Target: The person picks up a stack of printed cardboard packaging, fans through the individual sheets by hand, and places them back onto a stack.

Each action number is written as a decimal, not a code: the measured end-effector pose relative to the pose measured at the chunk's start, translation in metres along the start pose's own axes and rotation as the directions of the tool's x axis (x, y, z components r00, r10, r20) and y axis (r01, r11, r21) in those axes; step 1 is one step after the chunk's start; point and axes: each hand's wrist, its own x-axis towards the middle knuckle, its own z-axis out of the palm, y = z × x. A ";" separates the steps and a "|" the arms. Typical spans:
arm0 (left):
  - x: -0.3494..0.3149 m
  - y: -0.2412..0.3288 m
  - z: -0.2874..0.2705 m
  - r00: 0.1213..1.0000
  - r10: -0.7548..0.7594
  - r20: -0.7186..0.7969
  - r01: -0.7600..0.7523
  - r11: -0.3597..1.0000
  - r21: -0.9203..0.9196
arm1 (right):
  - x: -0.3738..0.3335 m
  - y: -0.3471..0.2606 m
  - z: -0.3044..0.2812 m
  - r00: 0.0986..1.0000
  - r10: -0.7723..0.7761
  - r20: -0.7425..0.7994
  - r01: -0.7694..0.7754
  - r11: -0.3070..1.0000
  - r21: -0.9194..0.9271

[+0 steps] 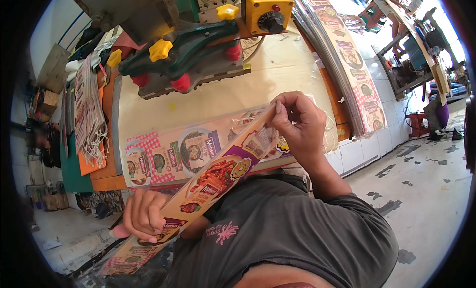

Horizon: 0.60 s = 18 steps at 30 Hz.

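A long printed plastic strip [210, 185] with food pictures slants across my front, from lower left up to the right. Around its lower part the fingers of my left hand [144, 216] are wrapped. At its upper end my right hand [300, 122] pinches the edge between thumb and fingers. Just beyond it, a similar printed strip [163, 161] with a pink checked border lies flat on the cream work surface [277, 64], partly covered by the held strip.
A dark green press [198, 50] with yellow knobs and red feet stands over the surface. Its yellow control box [270, 15] has a black dial. Stacked printed strips [347, 55] line the right edge; strips with white strings [89, 109] hang at left. Another workbench [416, 45] stands far right.
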 end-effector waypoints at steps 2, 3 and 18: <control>0.002 0.000 0.002 1.000 0.005 0.006 -0.005 0.999 0.038 | 0.001 -0.002 -0.001 1.000 0.011 -0.007 -0.011 0.999 0.033; 0.003 -0.002 0.002 1.000 0.013 0.018 -0.014 0.999 0.040 | 0.002 -0.003 -0.001 1.000 0.012 -0.011 -0.012 0.999 0.033; -0.006 -0.021 0.028 0.978 -0.063 0.200 0.018 0.976 0.219 | 0.025 0.015 -0.003 0.961 0.158 -0.226 -0.100 0.963 0.251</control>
